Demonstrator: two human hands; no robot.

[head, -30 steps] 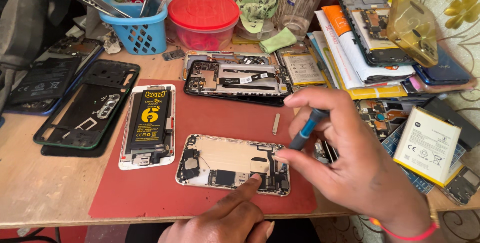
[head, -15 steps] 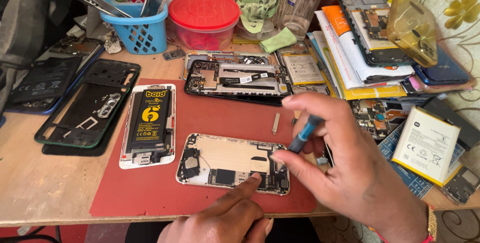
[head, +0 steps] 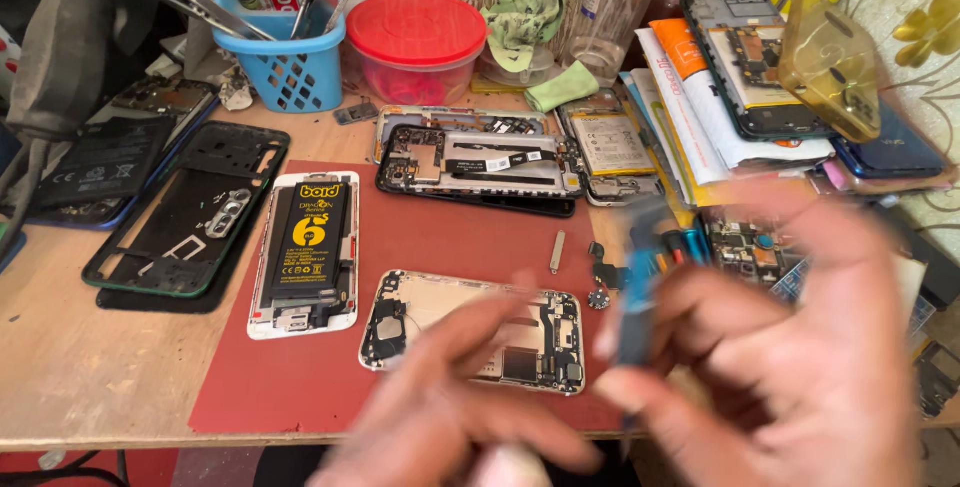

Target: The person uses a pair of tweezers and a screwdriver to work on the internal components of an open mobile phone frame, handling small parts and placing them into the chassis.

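Note:
An opened white phone chassis [head: 440, 317] with bare circuit boards lies on a red mat [head: 450, 237]. My left hand [head: 450, 417] hovers blurred over its near edge, fingers spread, holding nothing that I can see. To the right of the chassis, my right hand [head: 790, 357], also blurred, grips a blue-handled screwdriver [head: 635, 307] with its tip pointing down near the mat's front right corner. A small metal strip [head: 557, 252] and a loose small part [head: 600, 277] lie on the mat just beyond the chassis.
A white phone with an exposed black battery [head: 305, 252] lies left on the mat, a black phone frame [head: 190, 212] beside it. Behind are a dismantled black phone [head: 475, 162], a blue tool basket [head: 285, 57], a red-lidded tub [head: 420, 32] and stacked phones and booklets [head: 740, 77].
My left hand has lifted its fingers off the chassis. My right hand with the screwdriver has moved toward me and to the right, away from the chassis corner. Both hands are blurred with motion.

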